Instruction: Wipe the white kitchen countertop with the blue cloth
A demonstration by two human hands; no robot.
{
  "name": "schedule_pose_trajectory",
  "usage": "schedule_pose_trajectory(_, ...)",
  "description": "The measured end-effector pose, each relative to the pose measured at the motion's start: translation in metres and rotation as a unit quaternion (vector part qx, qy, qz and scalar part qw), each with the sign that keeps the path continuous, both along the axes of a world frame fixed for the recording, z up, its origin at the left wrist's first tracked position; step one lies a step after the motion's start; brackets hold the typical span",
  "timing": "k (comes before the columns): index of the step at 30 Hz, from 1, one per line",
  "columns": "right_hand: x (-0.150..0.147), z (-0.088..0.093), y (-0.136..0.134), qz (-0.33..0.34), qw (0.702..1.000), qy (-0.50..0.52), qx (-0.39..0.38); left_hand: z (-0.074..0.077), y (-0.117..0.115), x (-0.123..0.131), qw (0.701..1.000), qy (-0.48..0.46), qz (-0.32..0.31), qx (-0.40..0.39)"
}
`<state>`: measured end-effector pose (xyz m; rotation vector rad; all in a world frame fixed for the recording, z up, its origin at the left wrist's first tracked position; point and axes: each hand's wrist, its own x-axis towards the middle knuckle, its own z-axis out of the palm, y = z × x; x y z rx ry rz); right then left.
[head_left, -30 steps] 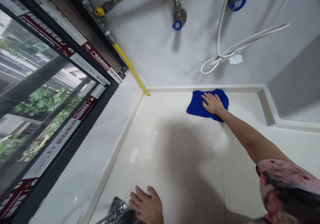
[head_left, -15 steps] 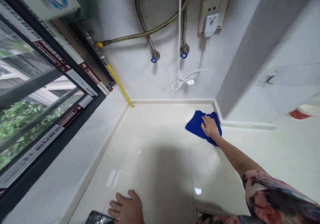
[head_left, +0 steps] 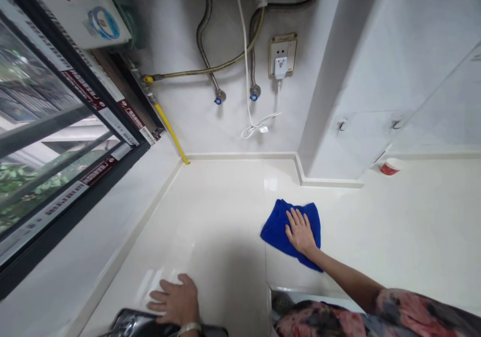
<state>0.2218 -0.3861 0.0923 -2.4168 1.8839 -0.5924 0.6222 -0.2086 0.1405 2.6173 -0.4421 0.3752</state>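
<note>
Glossy cream countertop (head_left: 225,207) with a low upstand, white rear wall (head_left: 188,116) carrying braided metal hoses (head_left: 203,41), yellow gas pipe (head_left: 171,134) and beige wall socket (head_left: 282,52), white boxed column (head_left: 338,76) right, dark-framed daylit window (head_left: 56,141) left.

The cloth (head_left: 276,227) is deep blue, soft and rumpled, spread almost flat on the pale glossy surface (head_left: 225,212). It lies near the foot of the wall (head_left: 330,141), with the right hand (head_left: 300,233) pressed flat on its middle.
</note>
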Motion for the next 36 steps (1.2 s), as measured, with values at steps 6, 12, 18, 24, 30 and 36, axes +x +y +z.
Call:
schedule_pose_trajectory(6, 0.018, -0.018, 0.082, 0.089, 0.996, -0.011, 0.005, 0.000, -0.001, 0.001, 0.997, 0.062, 0.022, -0.039)
schedule_pose_trajectory(12, 0.009, 0.010, 0.071, 0.187, 0.982, -0.005, 0.019, -0.001, -0.008, 0.009, 0.992, 0.110, 0.042, -0.034)
schedule_pose_trajectory(18, -0.001, 0.007, 0.081, 0.125, 0.991, 0.043, 0.035, -0.009, -0.010, 0.014, 0.993, 0.099, 0.060, -0.025)
schedule_pose_trajectory(24, 0.008, 0.010, 0.023, 0.098, 0.992, 0.057, 0.062, -0.020, -0.007, 0.017, 0.995, 0.081, 0.057, 0.016)
schedule_pose_trajectory(30, 0.005, 0.034, -0.087, 0.055, 0.987, 0.092, 0.117, -0.006, 0.000, 0.002, 0.999, 0.041, 0.013, 0.008)
schedule_pose_trajectory(36, 0.010, 0.030, -0.155, 0.039, 0.988, 0.087, 0.124, 0.003, 0.004, -0.006, 0.998, 0.040, -0.014, 0.043)
